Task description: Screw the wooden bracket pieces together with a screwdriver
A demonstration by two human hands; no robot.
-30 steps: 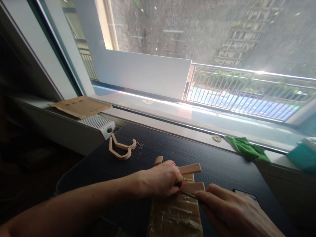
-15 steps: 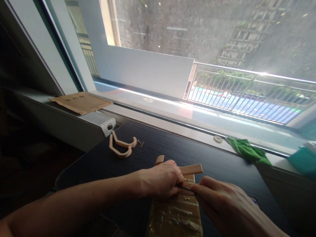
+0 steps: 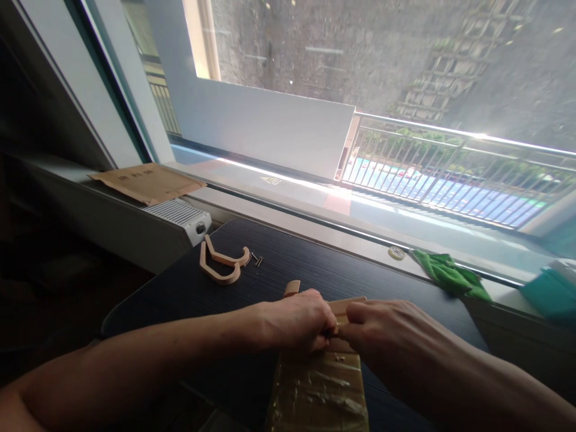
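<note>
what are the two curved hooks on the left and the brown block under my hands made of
Pale tan curved hooks: probably smooth bare wood, from their even matte tone. Brown rectangular block: likely plastic film outside, from its glossy wrinkled surface; core hidden.

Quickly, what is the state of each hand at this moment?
Left hand: closed on light wooden pieces atop the tape-wrapped block.
Right hand: closed; whether it holds anything cannot be told.

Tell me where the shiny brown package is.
In the head view, the package sits at the bottom edge, just right of centre; the left hand and light wooden pieces are at its far end.
</note>
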